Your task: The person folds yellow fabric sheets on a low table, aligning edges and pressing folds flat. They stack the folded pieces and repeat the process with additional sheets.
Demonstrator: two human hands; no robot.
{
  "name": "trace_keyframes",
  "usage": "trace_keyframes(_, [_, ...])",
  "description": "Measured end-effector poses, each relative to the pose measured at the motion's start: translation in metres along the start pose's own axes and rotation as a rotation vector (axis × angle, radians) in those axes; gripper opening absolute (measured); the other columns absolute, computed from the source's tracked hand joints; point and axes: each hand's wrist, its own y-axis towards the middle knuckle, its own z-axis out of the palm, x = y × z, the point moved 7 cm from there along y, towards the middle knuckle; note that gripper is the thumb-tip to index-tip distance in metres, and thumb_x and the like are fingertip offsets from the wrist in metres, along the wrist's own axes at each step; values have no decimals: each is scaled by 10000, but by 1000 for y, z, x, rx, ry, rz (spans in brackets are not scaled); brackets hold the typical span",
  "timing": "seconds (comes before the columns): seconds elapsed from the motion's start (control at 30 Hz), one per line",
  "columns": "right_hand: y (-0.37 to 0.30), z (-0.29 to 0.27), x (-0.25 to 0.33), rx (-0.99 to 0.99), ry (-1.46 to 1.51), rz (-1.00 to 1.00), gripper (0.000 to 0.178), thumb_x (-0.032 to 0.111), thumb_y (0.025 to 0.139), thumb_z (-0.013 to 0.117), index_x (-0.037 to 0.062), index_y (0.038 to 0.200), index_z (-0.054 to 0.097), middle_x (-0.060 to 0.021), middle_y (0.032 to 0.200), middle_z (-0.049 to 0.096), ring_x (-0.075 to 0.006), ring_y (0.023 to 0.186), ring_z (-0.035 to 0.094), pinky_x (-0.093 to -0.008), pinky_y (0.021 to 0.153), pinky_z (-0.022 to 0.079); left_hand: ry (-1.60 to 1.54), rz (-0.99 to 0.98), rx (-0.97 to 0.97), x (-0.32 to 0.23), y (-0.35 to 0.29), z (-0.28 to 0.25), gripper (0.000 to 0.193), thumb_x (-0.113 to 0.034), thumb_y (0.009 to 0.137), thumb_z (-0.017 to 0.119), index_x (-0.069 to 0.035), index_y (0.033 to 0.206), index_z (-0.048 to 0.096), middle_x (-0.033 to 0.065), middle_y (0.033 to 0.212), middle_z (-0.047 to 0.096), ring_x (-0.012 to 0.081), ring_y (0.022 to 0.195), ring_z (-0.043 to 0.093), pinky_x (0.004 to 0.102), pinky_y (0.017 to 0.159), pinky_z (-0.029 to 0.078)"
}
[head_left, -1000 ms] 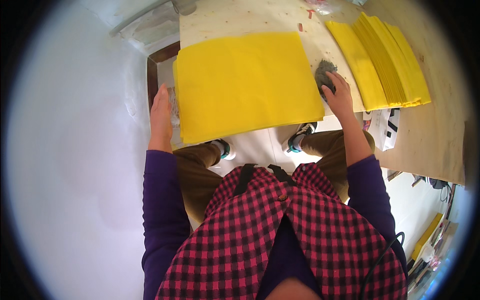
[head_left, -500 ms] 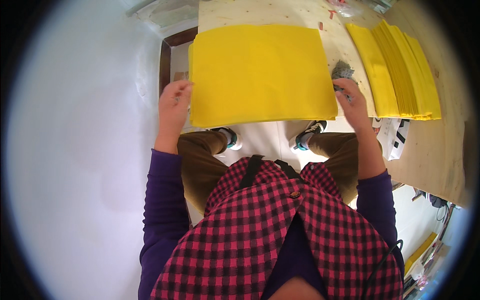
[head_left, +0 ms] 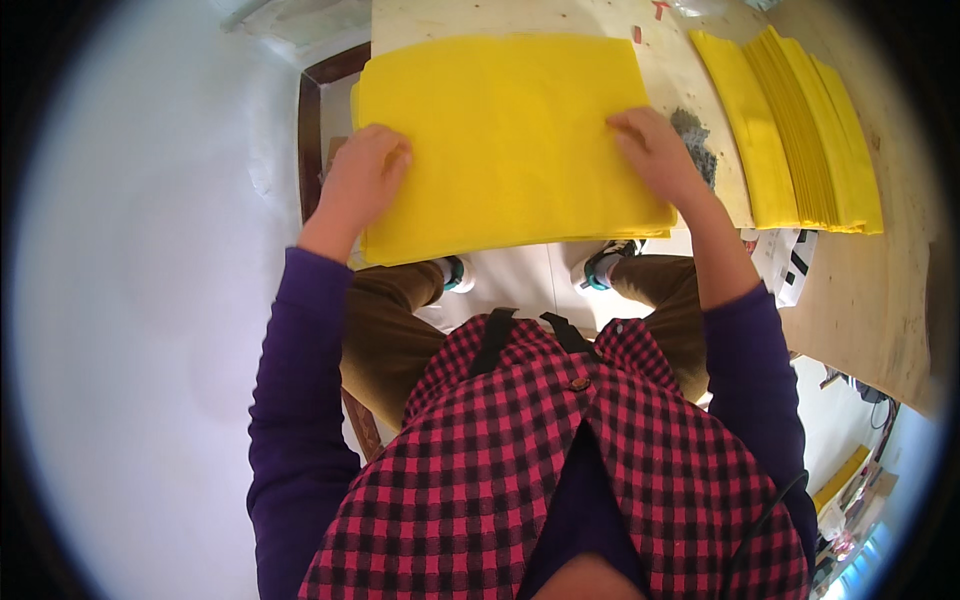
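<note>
Left hand (head_left: 368,175) and right hand (head_left: 655,150) shifted inward over yellow sheets (head_left: 510,140), fingers (head_left: 632,118) bent; cannot tell if pinching

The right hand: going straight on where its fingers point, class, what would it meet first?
Probably the flat yellow stack, which lies under and ahead of the right hand; whether they touch is unclear.

Grey lump (head_left: 693,132) partly behind right grip (head_left: 654,152), tabletop (head_left: 500,15) partly beyond the upper edge

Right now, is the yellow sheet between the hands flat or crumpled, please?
Flat: the sheet shows a broad, smooth face; whether it is doubled over, I cannot tell.
</note>
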Motion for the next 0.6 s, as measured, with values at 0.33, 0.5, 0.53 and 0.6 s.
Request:
trace_keyframes(0.33, [9,-20,-7,-31,-31,12,309,186,878,577,21,1137,614,-163,1145,595,-337,1090,545,-396,953,429,-10,79,-40,10,13,-6,194,-96,848,594,-33,1031,612,156,1067,607,355,1028,556,409,894,450])
trace_keyframes(0.5, [2,-1,5,-19,-101,-26,302,182,886,574,8,1131,603,-160,1154,584,-334,1088,539,-390,952,428,28,93,-42,13,20,5,191,-95,837,604,-38,1019,616,143,1062,610,357,1025,556,417,899,447])
trace_keyframes(0.53, [15,0,3,-38,-130,-11,301,182,888,574,7,1132,600,-160,1156,581,-333,1091,536,-389,952,428,54,99,-74,15,30,2,191,-93,833,606,-38,1015,616,142,1059,611,359,1023,556,418,896,447])
trace_keyframes(0.6, [23,-1,0,-44,-74,59,301,184,891,573,5,1133,598,-162,1158,576,-334,1097,531,-387,952,428,72,95,-81,17,42,-3,191,-88,829,609,-34,1012,614,141,1045,612,360,1021,555,421,892,448])
